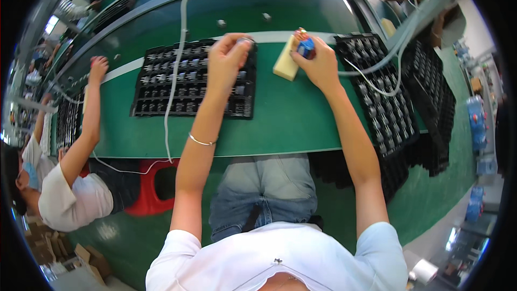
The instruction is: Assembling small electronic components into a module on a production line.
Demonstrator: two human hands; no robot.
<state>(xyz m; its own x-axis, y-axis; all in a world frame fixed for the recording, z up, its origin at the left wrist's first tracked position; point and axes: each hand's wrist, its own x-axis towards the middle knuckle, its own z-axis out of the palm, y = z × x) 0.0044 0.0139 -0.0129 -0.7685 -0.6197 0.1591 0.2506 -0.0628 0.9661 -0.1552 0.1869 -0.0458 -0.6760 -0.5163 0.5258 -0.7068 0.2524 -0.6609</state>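
Note:
My left hand (227, 60) is closed in a pinch on a small metal part (246, 40), over the right end of a black compartment tray (188, 106). Rows of small silvery parts sit in that tray. My right hand (322, 63) is closed around a small blue object with a coppery top (305, 46), whose exact kind I cannot make out. A cream-coloured block (285, 64) lies beside it, just left of my fingers; whether the two touch is not plain.
Another black tray of metal parts (385, 99) stands on the right, with more stacked trays (431, 86) beyond. A white cable (175, 75) crosses the left tray. Two small parts (221, 23) (266, 17) lie at the far side. At left, a co-worker's arm (92, 108) reaches over the green table (291, 129).

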